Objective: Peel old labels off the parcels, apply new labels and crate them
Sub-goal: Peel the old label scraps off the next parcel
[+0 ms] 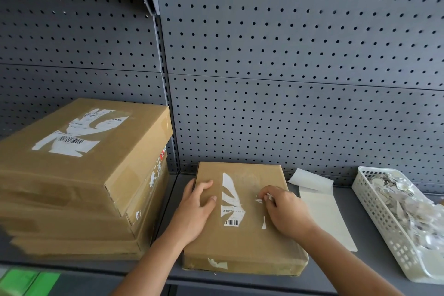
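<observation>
My left hand [197, 204] presses flat at left edge of parcel [249, 245], grip wide; right hand [287, 213] pinches label scrap [268, 197]; parcel stack [79, 175] near left.

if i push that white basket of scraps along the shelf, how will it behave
The white basket is thin lattice plastic, so it probably feels light and flexes a little. Its load is loose paper scraps, likely adding little weight. Long and low on the smooth shelf, it should slide rather than tip.
</observation>
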A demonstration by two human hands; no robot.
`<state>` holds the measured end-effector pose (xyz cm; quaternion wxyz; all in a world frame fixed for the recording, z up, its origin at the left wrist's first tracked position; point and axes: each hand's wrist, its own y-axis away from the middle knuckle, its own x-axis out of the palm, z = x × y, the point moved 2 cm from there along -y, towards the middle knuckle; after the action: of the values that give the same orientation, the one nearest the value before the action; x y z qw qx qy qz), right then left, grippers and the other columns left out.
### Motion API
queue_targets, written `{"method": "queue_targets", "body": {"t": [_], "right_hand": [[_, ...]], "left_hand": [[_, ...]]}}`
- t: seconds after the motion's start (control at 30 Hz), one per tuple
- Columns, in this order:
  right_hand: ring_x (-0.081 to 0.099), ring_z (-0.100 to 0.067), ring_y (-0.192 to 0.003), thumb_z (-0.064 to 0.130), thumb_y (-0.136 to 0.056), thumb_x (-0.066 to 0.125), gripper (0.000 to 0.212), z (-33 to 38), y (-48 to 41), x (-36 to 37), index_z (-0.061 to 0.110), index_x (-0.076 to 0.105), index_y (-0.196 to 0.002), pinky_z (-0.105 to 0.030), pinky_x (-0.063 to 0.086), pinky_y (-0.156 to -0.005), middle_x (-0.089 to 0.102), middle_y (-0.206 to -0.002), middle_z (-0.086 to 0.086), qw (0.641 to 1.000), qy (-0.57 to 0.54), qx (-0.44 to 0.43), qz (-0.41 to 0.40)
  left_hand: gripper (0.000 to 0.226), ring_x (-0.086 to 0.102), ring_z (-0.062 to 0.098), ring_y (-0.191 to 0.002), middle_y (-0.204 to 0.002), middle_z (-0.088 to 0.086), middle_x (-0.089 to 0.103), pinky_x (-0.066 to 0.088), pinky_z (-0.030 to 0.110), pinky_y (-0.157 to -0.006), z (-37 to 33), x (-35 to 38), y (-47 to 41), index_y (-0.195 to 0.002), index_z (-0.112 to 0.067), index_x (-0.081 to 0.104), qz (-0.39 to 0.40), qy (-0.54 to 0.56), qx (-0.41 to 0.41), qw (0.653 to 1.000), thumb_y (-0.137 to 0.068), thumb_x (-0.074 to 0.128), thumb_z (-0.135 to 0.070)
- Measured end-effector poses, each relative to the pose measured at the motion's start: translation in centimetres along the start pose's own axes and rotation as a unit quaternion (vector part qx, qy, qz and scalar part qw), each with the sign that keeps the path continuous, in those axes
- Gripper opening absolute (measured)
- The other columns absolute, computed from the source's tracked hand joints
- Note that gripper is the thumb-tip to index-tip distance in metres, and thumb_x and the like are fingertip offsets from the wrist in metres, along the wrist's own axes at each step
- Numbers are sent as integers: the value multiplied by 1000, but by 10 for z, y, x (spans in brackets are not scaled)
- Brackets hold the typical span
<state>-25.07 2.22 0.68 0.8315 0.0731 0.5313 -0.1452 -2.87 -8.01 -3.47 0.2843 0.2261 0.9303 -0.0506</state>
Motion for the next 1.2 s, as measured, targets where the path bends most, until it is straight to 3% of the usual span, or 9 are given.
{"method": "queue_targets", "body": {"t": [0.1, 0.23, 0.43, 0.57, 0.8, 0.97, 1.1, 1.2], "right_hand": [[61, -12, -89, 18, -97, 41, 25, -3, 1, -1, 33, 60, -97, -32, 51, -77, 62, -100, 24, 1000, -4, -2, 14], [60, -11, -83, 23, -100, 41, 23, -5, 3, -3, 35, 60, -101, -33, 51, -74, 57, -83, 24, 1000, -27, 1, -9], [62, -19, -89, 20, -97, 38, 23, 0, -2, 1, 33, 58, -101, -35, 52, -75, 63, -106, 18, 1000, 30, -7, 2], [61, -16, -90, 17, -95, 38, 24, -3, -4, -1, 34, 55, -92, -32, 49, -74, 62, -101, 21, 1000, 20, 6, 14], [61, -17, -89, 23, -99, 39, 22, -1, -2, -1, 35, 58, -102, -32, 46, -70, 52, -88, 24, 1000, 25, -11, -10], [60, -15, -87, 18, -96, 40, 23, -4, -5, -1, 34, 57, -95, -31, 45, -70, 56, -88, 24, 1000, 19, 3, 8], [59, -15, -83, 21, -99, 41, 22, -4, -4, -4, 33, 59, -97, -31, 45, -70, 55, -75, 24, 1000, -15, 14, -2], [61, -16, -86, 23, -98, 40, 21, -1, -3, -2, 35, 58, -99, -33, 48, -72, 55, -82, 25, 1000, 16, -2, -7]], "left_hand": [[39, 42, 7, -135, -161, -18, 13, 43, 33, -103, 0, 0, 1, -140, -52, 41, 1, -3, -2, 1000, -101, 49, -49], [38, 46, 7, -130, -159, -19, 16, 46, 36, -104, -1, 1, 0, -137, -55, 42, 2, 3, -3, 1000, -100, 49, -50], [39, 46, 1, -120, -157, -22, 17, 46, 27, -92, -3, 0, 2, -140, -51, 43, 1, 2, -4, 1000, -101, 49, -48], [38, 46, 4, -126, -159, -21, 14, 46, 32, -100, -5, 0, 2, -138, -54, 41, 5, 3, -7, 1000, -101, 49, -50], [39, 46, 3, -122, -157, -20, 16, 47, 30, -97, -5, -1, 3, -140, -51, 42, 1, 1, -5, 1000, -102, 49, -48], [39, 46, 3, -122, -159, -19, 14, 45, 28, -95, -6, -1, 3, -139, -52, 42, 3, 1, -7, 1000, -102, 49, -48], [39, 44, 1, -117, -159, -19, 14, 43, 26, -90, -7, -1, 4, -141, -49, 42, 2, 1, -9, 1000, -102, 49, -46], [39, 43, 0, -116, -159, -20, 14, 42, 24, -88, -7, -1, 5, -141, -49, 42, 2, 2, -8, 1000, -102, 49, -45]]}}
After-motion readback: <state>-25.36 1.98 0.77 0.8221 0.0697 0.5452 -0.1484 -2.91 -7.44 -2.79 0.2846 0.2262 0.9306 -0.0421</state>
